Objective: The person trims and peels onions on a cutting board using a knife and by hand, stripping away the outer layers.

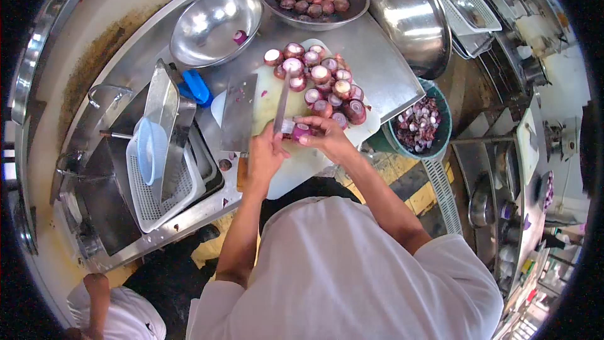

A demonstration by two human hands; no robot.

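Observation:
My left hand (pixel 267 151) is closed around a narrow-bladed knife (pixel 283 101), whose blade points away from me over the cutting board (pixel 270 97). In my right hand (pixel 327 138), the fingers grip a peeled red onion (pixel 302 131) close beside the knife. The knife's handle is hidden in my left hand. Beyond both hands lies a heap of red onions (pixel 321 75) with their ends cut off, on the board. A cleaver (pixel 239 113) with a wide blade and wooden handle rests flat to the left.
Back left, a steel bowl (pixel 214 31) holds one peeled onion. Another bowl (pixel 314 19) is full of unpeeled onions. A bucket of onion skins (pixel 415 123) stands right. Left are a blue-handled object (pixel 198 88) and a white basket (pixel 163 195). Another person (pixel 119 308) is lower left.

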